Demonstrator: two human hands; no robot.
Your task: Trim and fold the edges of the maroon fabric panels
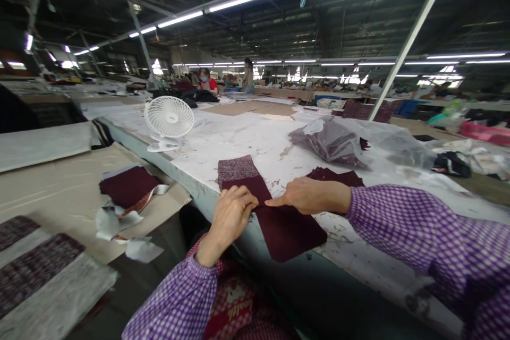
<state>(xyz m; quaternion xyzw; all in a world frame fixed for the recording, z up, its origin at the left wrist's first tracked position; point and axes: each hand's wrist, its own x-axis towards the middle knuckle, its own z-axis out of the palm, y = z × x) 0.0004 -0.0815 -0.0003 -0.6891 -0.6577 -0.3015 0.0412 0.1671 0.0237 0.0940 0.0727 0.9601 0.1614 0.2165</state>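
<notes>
A maroon fabric piece (292,231) lies across the table's near edge, its lower part hanging over. Bent fingers and thumb of my left hand (234,211) pinch it near a fold or seam. From the right, my right hand (306,195) reaches in with its index finger stretched out, the tip touching the cloth beside the left fingertips. Its other fingers are curled and partly hidden. Beyond the left hand, a speckled maroon-grey fabric section (238,168) adjoins the plain maroon cloth. A stack of maroon pieces (337,176) lies behind my right forearm.
A white fan (169,117) stands at the table's left edge. A clear plastic bag (338,141) with dark cloth lies right of centre. Fabric scraps (129,188) rest on a beige-covered surface (51,183) at left. A slanted pole (414,37) rises at right; other people are farther back.
</notes>
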